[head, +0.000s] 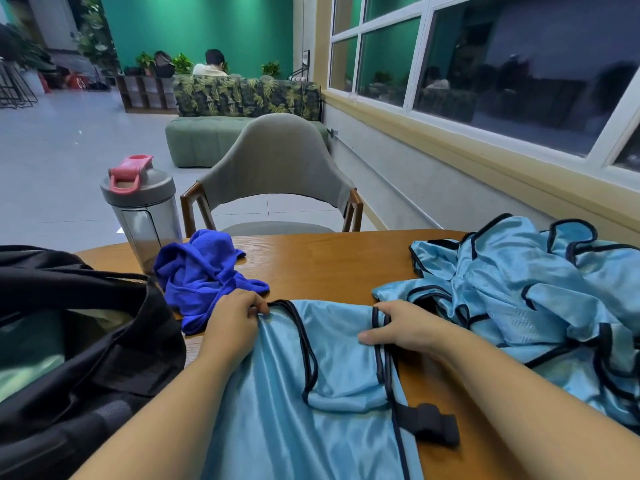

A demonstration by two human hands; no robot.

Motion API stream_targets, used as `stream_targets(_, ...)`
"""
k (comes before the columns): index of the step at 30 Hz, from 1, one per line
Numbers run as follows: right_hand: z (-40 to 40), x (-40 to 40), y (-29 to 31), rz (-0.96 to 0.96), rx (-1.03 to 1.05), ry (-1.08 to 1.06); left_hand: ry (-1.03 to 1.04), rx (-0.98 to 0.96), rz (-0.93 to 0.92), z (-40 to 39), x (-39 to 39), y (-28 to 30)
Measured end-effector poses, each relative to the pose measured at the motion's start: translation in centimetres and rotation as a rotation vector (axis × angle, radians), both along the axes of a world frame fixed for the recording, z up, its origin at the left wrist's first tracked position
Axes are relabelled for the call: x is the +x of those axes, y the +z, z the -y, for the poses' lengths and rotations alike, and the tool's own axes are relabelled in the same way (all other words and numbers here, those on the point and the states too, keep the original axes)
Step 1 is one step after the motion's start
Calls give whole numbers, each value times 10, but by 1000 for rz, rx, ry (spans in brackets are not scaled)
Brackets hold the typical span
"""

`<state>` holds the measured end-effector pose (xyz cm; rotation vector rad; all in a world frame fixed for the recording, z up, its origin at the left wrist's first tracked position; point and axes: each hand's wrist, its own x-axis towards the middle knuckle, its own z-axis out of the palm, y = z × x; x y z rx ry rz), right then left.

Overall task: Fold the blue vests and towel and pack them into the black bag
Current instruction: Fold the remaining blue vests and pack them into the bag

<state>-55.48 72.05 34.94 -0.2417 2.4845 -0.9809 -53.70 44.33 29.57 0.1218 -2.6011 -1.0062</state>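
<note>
A light blue vest (332,368) with dark trim lies flat on the wooden table (339,265) in front of me. My left hand (233,323) pinches its left shoulder strap. My right hand (405,327) grips the right shoulder strap, thumb on top of the fabric. A heap of more light blue vests (533,299) lies crumpled at the right. A dark blue towel (204,271) sits bunched behind my left hand. The black bag (79,341) stands open at the left edge, with pale fabric inside it.
A clear shaker bottle (143,209) with a grey and pink lid stands behind the towel. A grey chair (273,174) faces me across the table. A black strap piece (429,424) sticks out from the vest's right side. A wall with windows runs along the right.
</note>
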Motion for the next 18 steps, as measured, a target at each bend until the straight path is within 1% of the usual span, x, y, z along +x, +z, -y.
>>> stream_targets(2, 2, -9, -6, -53, -24, -26, 15, -23, 1, 1, -2, -1)
stream_targets(4, 4, -17, -10, -111, 8, -35, 21, -65, 17, 1, -3, -1)
stream_targets(6, 7, -24, -12, -140, 27, -54, 17, -86, 59, 0, -3, 1)
stream_targets(9, 9, -34, -15, -181, 2, -95, -14, -70, 125, -3, 0, 6)
stream_targets(11, 7, -42, -16, -199, -12, -130, -24, -97, 158, -2, -1, 6)
stream_targets(15, 0, -54, -17, -231, -40, -164, -10, -195, 107, 2, -9, -1)
stream_targets(18, 2, -62, -21, -229, -53, -176, -2, -180, 81, 6, -11, -6)
